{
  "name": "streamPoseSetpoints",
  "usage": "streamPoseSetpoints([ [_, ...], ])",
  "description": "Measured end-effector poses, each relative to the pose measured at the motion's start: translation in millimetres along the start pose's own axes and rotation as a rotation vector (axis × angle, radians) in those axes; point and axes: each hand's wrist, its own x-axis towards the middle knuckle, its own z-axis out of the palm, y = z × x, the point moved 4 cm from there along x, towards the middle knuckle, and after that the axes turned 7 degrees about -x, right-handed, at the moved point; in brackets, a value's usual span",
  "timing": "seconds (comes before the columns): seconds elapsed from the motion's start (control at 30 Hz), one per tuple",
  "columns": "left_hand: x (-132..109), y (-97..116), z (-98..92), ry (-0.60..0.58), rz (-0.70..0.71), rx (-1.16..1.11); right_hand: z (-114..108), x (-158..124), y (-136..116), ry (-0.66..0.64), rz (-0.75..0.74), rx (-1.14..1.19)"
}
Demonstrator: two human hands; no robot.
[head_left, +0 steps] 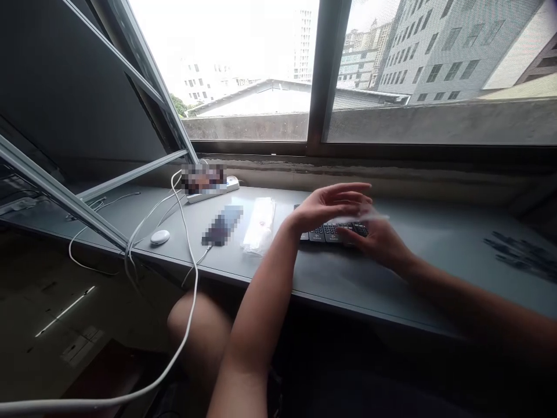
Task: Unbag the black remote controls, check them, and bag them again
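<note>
My left hand (328, 203) is raised over the table with its fingers stretched out to the right, open. Facing it, my right hand (382, 237) has its fingers bent round a thin, see-through plastic piece (378, 216), smeared by motion. Whether my left fingers touch that plastic I cannot tell. Below both hands lie flat black pieces with rows of small pale print (319, 234), partly covered by the hands. To the left of my left forearm rests a stack of clear and white plastic bags (260, 226).
A blurred-out phone-like object (223, 225) with a cable, a white round case (159, 237) and a power strip (232, 183) are on the left. A white cable (194, 278) hangs across the table's front edge. Dark slim pieces (522, 252) lie far right. A metal frame (130, 174) stands left.
</note>
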Motion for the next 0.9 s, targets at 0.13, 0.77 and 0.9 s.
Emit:
streamPoseSetpoints([
  [0.13,-2.2,-5.5,3.9,-0.089,-0.084,-0.037,-9.4,1.4,-6.2,0.096,0.088,0.214],
  [0.77,10.9,-10.1,-54.3,0.688,0.116,-0.163,-25.2,0.6,6.3,0.259,0.384,0.51],
  [0.9,12.8,-18.6,-52.4,0.618,0.089,-0.137,-24.5,0.7,6.8,0.23,0.408,0.537],
])
